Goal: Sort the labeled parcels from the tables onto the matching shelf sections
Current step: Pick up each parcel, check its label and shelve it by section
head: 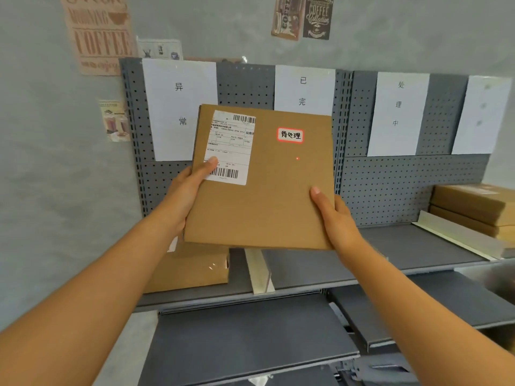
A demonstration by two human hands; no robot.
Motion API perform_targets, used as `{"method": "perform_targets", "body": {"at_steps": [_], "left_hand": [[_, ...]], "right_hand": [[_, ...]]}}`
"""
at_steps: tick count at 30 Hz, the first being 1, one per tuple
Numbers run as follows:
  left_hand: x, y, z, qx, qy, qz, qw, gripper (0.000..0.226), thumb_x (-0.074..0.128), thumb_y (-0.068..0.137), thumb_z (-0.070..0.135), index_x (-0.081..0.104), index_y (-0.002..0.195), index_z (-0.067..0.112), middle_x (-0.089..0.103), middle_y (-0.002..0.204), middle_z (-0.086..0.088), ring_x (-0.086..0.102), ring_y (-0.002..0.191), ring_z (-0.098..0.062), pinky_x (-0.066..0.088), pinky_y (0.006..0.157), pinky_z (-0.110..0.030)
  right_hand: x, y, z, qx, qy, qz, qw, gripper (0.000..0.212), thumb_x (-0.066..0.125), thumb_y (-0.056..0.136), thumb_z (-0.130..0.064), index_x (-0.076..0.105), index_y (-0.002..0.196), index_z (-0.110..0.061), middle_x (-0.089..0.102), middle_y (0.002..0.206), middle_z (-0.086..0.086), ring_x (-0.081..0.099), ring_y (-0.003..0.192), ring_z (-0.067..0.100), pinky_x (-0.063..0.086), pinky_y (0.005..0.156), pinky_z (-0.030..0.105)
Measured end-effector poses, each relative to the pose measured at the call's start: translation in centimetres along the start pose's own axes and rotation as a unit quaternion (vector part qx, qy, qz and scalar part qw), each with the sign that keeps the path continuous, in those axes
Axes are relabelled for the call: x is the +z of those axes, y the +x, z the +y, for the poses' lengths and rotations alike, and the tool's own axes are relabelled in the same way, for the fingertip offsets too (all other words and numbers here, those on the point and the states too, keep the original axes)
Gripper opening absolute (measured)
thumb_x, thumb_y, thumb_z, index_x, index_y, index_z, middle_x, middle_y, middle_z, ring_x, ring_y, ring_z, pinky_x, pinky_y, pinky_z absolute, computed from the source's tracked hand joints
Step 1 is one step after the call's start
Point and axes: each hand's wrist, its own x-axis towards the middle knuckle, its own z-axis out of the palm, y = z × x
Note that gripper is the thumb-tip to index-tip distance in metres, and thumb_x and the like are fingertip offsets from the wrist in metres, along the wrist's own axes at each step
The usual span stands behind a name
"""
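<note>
A: What are the hands doing?

B: Both grip a flat, square cardboard parcel [262, 179], held up in front of the shelf unit's grey perforated back panel [390, 185]. The left hand [189, 188] clasps its left edge, thumb pressed on the white shipping label [230, 147]. The right hand [334, 215] holds the lower right corner, thumb flat on the matt brown face.

A: Any marking on it?

B: A small white sticker with a red border [290, 134], handwritten in black characters.

A: And the shelf?

B: A smooth grey metal shelf board [404, 246], split by pale upright dividers [260, 271]. White paper signs hang on the pegboard; the leftmost sign [179, 107] is above a section holding a brown cardboard box [192, 268]. At far right sit stacked flat cardboard parcels [471, 207].
</note>
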Motion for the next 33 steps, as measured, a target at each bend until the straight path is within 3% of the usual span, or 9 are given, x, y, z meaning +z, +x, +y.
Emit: {"method": "perform_targets", "body": {"at_steps": [3,7,12,19,23,25,28,30,33], "left_hand": [[4.2,2.1,-0.8,0.000,0.007,-0.006,1.000,0.064,0.072,0.076,0.054,0.062,0.129,0.020,0.074,0.114,-0.004,0.071,0.104,-0.025,0.056,0.091,-0.045],[10.4,4.2,-2.6,0.007,0.008,0.000,1.000,0.069,0.077,0.074,0.056,0.061,0.130,0.020,0.073,0.117,-0.005,0.070,0.107,-0.027,0.054,0.095,-0.048],[20.0,4.9,-5.2,0.011,0.003,0.026,1.000,0.051,0.068,0.085,0.051,0.065,0.126,0.021,0.073,0.115,-0.004,0.070,0.106,-0.025,0.055,0.093,-0.044],[32.5,6.8,-7.5,0.005,0.010,0.057,0.998,0.042,0.064,0.090,0.048,0.067,0.122,0.021,0.075,0.109,-0.001,0.073,0.099,-0.021,0.057,0.081,-0.035],[37.8,9.0,-8.8,0.000,0.022,0.058,0.998,0.047,0.065,0.087,0.051,0.066,0.124,0.022,0.075,0.110,-0.001,0.073,0.098,-0.020,0.058,0.078,-0.034],[40.0,10.7,-9.4,-0.001,0.020,0.056,0.998,0.055,0.068,0.082,0.054,0.064,0.126,0.022,0.075,0.111,-0.002,0.072,0.101,-0.023,0.058,0.084,-0.039],[43.5,13.5,-10.6,-0.002,0.025,0.038,0.999,0.061,0.070,0.079,0.056,0.062,0.128,0.021,0.074,0.113,-0.003,0.072,0.102,-0.025,0.056,0.090,-0.044],[45.9,15.6,-11.6,0.002,0.023,0.023,0.999,0.060,0.069,0.079,0.055,0.064,0.127,0.020,0.074,0.112,-0.003,0.072,0.101,-0.024,0.056,0.087,-0.041],[49.3,18.9,-13.3,-0.003,0.015,0.020,1.000,0.075,0.077,0.072,0.060,0.058,0.133,0.021,0.073,0.115,-0.003,0.071,0.103,-0.024,0.055,0.093,-0.045]], "right_hand": [[-3.7,3.0,1.0,-0.009,0.012,-0.003,1.000,0.066,0.057,0.086,-0.062,0.043,0.139,-0.024,0.059,0.126,-0.005,0.060,0.111,0.017,0.047,0.101,0.040],[-9.6,6.8,2.4,-0.016,0.014,-0.022,1.000,0.086,0.060,0.077,-0.073,0.039,0.145,-0.025,0.058,0.131,-0.005,0.061,0.113,0.017,0.048,0.101,0.042],[-18.6,11.3,4.0,-0.019,0.003,-0.051,0.999,0.055,0.053,0.091,-0.059,0.042,0.134,-0.027,0.060,0.112,-0.010,0.060,0.095,0.005,0.045,0.078,0.027],[-30.0,17.2,5.7,-0.019,0.005,-0.082,0.996,0.046,0.053,0.091,-0.056,0.045,0.126,-0.028,0.061,0.115,-0.008,0.061,0.096,0.005,0.047,0.075,0.024],[-34.9,20.4,6.8,-0.005,0.012,-0.082,0.997,0.033,0.053,0.093,-0.054,0.046,0.117,-0.032,0.060,0.106,-0.015,0.060,0.091,0.000,0.045,0.069,0.018],[-36.9,22.3,7.4,-0.007,0.011,-0.073,0.997,0.040,0.054,0.092,-0.055,0.046,0.122,-0.029,0.060,0.108,-0.013,0.060,0.093,0.001,0.046,0.072,0.018],[-39.8,25.3,8.4,-0.013,0.006,-0.056,0.998,0.081,0.058,0.081,-0.069,0.040,0.144,-0.022,0.058,0.130,-0.006,0.059,0.114,0.014,0.047,0.099,0.034],[-41.9,27.6,9.1,-0.018,0.001,-0.047,0.999,0.099,0.060,0.072,-0.078,0.036,0.149,-0.022,0.056,0.136,-0.004,0.058,0.119,0.017,0.044,0.106,0.043],[-45.2,31.1,10.0,-0.010,0.006,-0.038,0.999,0.088,0.061,0.075,-0.075,0.040,0.144,-0.024,0.060,0.131,-0.003,0.062,0.113,0.018,0.049,0.101,0.044]]}}
